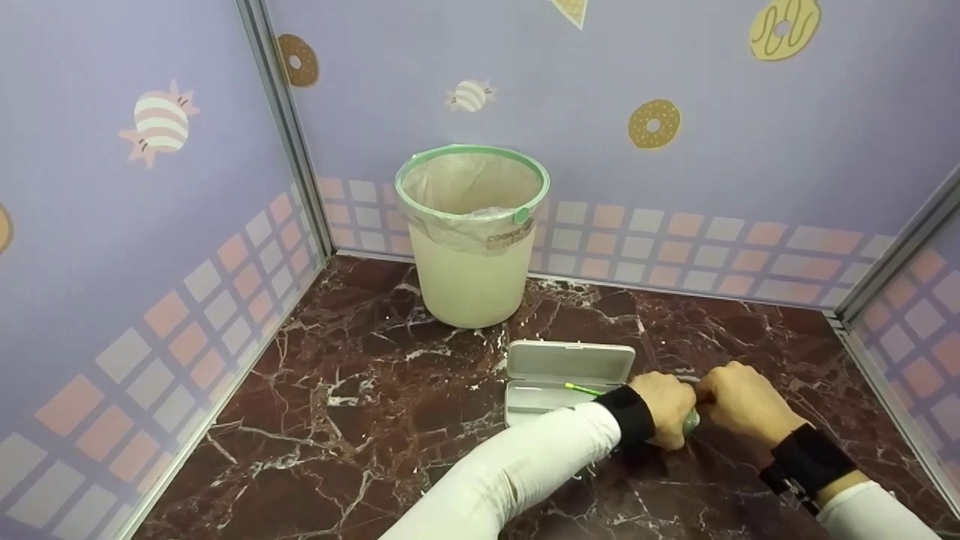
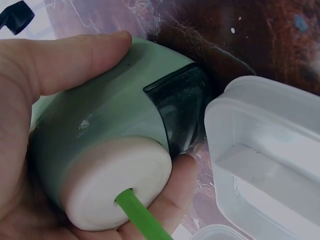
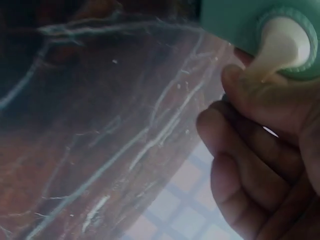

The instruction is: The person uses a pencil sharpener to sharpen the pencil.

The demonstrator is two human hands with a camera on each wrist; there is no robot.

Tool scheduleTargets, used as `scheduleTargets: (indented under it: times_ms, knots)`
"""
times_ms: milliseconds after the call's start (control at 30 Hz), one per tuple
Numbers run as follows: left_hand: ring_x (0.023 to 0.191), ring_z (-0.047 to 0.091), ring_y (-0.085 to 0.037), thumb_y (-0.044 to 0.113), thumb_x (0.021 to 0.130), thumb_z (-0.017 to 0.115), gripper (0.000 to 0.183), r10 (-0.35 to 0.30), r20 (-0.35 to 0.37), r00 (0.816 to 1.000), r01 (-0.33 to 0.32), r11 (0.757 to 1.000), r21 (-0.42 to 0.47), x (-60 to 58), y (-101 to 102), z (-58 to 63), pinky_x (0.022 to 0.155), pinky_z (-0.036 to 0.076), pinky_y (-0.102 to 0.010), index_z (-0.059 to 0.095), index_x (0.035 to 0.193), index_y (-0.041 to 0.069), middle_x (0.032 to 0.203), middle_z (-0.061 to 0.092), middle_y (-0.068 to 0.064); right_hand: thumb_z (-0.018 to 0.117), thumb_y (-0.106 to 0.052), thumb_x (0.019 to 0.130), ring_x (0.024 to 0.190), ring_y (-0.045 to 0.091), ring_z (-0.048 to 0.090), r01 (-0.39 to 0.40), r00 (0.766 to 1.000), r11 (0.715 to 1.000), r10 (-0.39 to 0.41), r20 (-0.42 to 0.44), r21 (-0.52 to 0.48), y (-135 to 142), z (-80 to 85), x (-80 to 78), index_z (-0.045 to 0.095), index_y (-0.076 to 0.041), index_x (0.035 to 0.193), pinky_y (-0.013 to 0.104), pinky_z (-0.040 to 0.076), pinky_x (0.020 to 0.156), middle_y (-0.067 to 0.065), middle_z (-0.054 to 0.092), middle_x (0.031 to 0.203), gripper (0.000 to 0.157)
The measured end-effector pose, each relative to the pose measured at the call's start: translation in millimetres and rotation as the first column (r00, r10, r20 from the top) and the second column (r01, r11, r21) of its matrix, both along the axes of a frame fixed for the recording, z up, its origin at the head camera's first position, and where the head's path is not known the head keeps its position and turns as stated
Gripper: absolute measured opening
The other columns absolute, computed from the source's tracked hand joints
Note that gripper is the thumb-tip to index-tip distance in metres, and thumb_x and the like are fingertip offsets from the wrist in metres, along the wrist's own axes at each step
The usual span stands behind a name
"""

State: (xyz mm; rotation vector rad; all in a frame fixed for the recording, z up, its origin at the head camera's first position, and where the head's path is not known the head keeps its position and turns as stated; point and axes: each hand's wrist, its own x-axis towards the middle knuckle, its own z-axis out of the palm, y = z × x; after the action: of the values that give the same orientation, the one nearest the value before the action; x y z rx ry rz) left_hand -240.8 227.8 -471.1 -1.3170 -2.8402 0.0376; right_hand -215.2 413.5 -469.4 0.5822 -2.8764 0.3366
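My left hand (image 1: 664, 409) grips a green crank pencil sharpener (image 2: 105, 107), fingers and thumb wrapped round its body. A green pencil (image 2: 145, 217) sticks out of the hole in its pale round face. On the sharpener's side is a dark see-through panel (image 2: 182, 107). My right hand (image 1: 746, 401) pinches the whitish crank handle (image 3: 280, 47) on the opposite side of the sharpener. In the head view the hands mostly hide the sharpener, and the pencil's yellow-green end shows over the pencil case.
Beside the left hand lies an open white pencil case (image 1: 570, 361), lid raised. Behind it stands a pale bin (image 1: 472, 289) with a green rim and a plastic liner. Patterned walls enclose the dark marbled table (image 1: 360, 450), where small white crumbs are scattered.
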Motion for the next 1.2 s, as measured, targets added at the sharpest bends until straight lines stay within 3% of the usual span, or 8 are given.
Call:
scheduleTargets:
  times_ms: [200,400,800,1067,1200]
  knots:
    - [0.080,0.074,-0.012,0.036,0.077,0.089,0.027,0.018,0.004,1.000,-0.018,1.000,0.008,0.3,1,-0.1,0.068,0.063,-0.030,0.063,0.074,0.033,0.089,0.079,0.013,0.086,0.000,0.071,0.055,0.002,0.038,-0.009,1.000,1.000,0.009,-0.008,-0.028,2,-6.3,1.1,0.072,-0.027,0.060,0.025,0.036,0.054,-0.019,0.052,0.058,0.033]
    - [0.077,0.071,-0.010,0.035,0.077,0.089,0.031,0.010,0.015,1.000,-0.010,1.000,0.022,3.8,-3,3.2,0.067,0.061,-0.029,0.059,0.072,0.032,0.087,0.078,0.014,0.080,0.006,0.068,0.055,0.000,0.032,-0.025,1.000,0.998,0.026,0.017,-0.051,3,-12.7,2.5,0.067,-0.029,0.056,0.024,0.032,0.054,-0.022,0.041,0.058,0.039]
    - [0.075,0.071,-0.010,0.038,0.075,0.090,0.031,0.025,-0.005,1.000,-0.025,0.999,0.026,3.2,-1,1.7,0.065,0.060,-0.028,0.060,0.073,0.033,0.085,0.077,0.014,0.066,0.013,0.062,0.054,-0.004,0.022,-0.055,0.998,0.997,0.056,0.015,-0.061,4,-20.5,6.4,0.047,-0.026,0.051,0.018,0.020,0.052,-0.023,0.025,0.060,0.046]
    - [0.074,0.072,-0.010,0.040,0.074,0.091,0.033,0.031,-0.027,0.999,-0.030,0.999,0.036,5.4,-4,2.3,0.061,0.058,-0.028,0.059,0.072,0.033,0.084,0.077,0.014,0.092,-0.003,0.068,0.052,-0.017,0.022,-0.162,0.987,0.980,0.162,-0.007,-0.115,4,-34.1,15.2,0.052,-0.025,0.048,0.011,0.023,0.051,-0.028,0.032,0.055,0.050]
    - [0.076,0.072,-0.009,0.041,0.074,0.091,0.031,0.050,-0.020,0.999,-0.049,0.998,0.046,6.0,-4,3.0,0.061,0.057,-0.028,0.062,0.075,0.033,0.085,0.077,0.015,0.095,-0.005,0.068,0.053,-0.019,0.020,-0.211,0.977,0.970,0.207,-0.043,-0.121,2,-38.1,23.0,0.052,-0.025,0.049,0.009,0.022,0.051,-0.025,0.034,0.054,0.051]
